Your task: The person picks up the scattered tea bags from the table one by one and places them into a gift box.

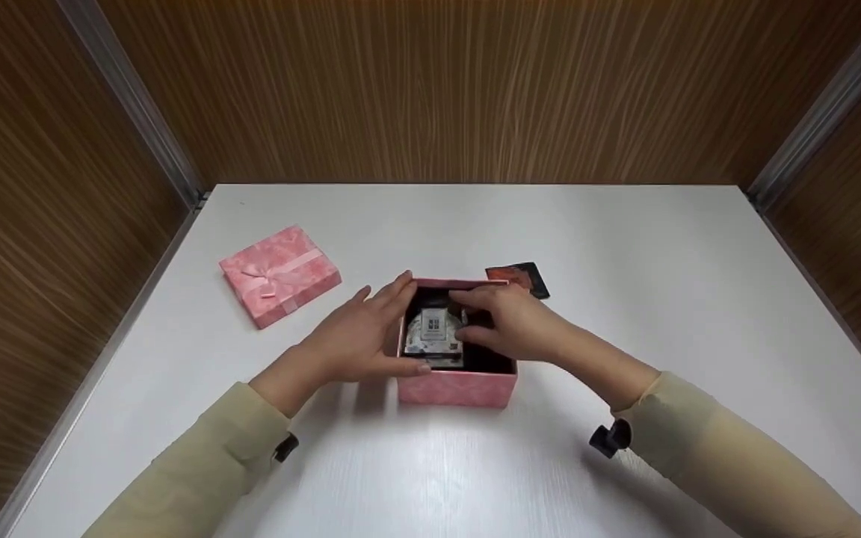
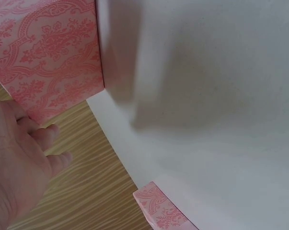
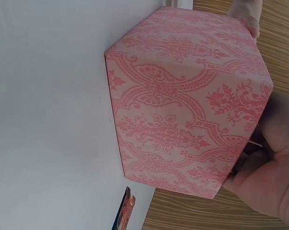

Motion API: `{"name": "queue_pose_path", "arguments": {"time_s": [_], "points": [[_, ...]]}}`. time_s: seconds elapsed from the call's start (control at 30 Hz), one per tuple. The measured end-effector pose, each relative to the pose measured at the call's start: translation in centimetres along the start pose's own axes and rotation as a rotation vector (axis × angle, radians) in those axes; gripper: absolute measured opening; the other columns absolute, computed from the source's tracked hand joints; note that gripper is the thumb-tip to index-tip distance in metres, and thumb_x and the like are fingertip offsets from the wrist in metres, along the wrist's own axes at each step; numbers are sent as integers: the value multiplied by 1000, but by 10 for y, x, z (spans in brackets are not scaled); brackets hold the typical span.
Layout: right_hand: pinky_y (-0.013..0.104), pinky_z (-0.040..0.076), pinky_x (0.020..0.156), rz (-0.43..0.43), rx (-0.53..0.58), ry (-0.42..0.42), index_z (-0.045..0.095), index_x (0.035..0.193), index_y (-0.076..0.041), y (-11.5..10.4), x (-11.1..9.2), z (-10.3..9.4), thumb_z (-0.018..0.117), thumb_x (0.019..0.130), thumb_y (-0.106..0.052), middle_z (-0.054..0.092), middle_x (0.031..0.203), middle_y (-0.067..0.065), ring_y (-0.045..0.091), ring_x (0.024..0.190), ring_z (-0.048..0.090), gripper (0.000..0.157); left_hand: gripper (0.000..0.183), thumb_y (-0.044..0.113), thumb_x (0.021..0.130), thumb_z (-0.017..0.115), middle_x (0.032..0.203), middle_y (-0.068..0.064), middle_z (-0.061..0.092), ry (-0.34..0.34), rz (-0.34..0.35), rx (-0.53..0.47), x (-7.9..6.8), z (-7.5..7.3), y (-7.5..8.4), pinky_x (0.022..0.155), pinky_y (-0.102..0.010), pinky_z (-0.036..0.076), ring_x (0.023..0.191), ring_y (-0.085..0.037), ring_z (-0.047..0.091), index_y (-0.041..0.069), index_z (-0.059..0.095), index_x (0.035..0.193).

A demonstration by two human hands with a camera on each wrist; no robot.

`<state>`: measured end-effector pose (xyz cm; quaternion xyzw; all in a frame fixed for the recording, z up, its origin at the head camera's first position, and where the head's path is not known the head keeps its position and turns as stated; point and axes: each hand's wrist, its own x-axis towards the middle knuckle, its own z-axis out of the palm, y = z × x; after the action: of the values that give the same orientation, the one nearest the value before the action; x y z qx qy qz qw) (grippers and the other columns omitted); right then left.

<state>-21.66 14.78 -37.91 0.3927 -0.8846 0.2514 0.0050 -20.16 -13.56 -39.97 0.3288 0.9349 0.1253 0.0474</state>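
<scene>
A pink patterned gift box [image 1: 457, 389] stands lidless on the white table. My left hand [image 1: 359, 336] holds its left side, thumb along the front rim and fingers at the back left corner. In the left wrist view, the fingertips [image 2: 46, 136] curl at the rim. A pale grey printed packet [image 1: 434, 344] lies inside, in the left part of the dark interior. My right hand [image 1: 516, 321] reaches over the right rim, thumb against the packet's right edge and index finger above it. Whether these fingers pinch the packet is hidden, as the box wall blocks the right wrist view.
The pink lid [image 1: 281, 275] with a ribbon bow lies at the left. Just behind the box, to the right, lies a flat black and red packet [image 1: 531, 279]. Brown wood-grain panels [image 1: 430, 90] close off the table's back and sides.
</scene>
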Motion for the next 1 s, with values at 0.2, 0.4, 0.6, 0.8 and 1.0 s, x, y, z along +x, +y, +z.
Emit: {"name": "queue_pose_path", "arguments": {"time_s": [0.2, 0.4, 0.6, 0.8, 1.0], "points": [[52, 52, 106, 25, 119, 69, 65, 142, 2, 6, -3, -13, 80, 97, -16, 78, 119, 15, 27, 110, 74, 51, 127, 93, 85, 49, 179, -8, 6, -1, -5, 3, 1, 1, 0, 130, -52, 15, 160, -23, 23, 7, 10, 171], [47, 61, 94, 155, 227, 248, 67, 142, -1, 32, -6, -40, 78, 99, -15, 76, 124, 15, 28, 110, 74, 47, 127, 91, 85, 52, 178, -7, 5, -4, -3, 5, 2, 1, 1, 131, -50, 13, 160, -23, 23, 8, 10, 171], [51, 53, 103, 280, 245, 308, 64, 146, -4, 85, -2, -52, 74, 101, -17, 73, 129, 16, 32, 123, 68, 48, 127, 91, 85, 53, 179, -7, 5, -10, -13, 7, 2, 0, 1, 130, -50, 14, 160, -22, 23, 8, 10, 171], [56, 43, 115, 374, 314, 199, 58, 153, -8, 131, 0, -42, 74, 102, -23, 65, 146, 14, 32, 141, 55, 55, 128, 93, 84, 50, 179, -5, 3, -19, -25, -1, 1, -2, 1, 131, -51, 13, 160, -23, 23, 8, 10, 171], [56, 34, 122, 431, 466, 122, 54, 156, -9, 157, -1, -25, 73, 102, -19, 55, 157, 10, 26, 153, 38, 58, 128, 92, 85, 51, 179, -8, 5, -11, -8, -4, 1, -1, 2, 130, -53, 15, 161, -25, 21, 7, 11, 171]]}}
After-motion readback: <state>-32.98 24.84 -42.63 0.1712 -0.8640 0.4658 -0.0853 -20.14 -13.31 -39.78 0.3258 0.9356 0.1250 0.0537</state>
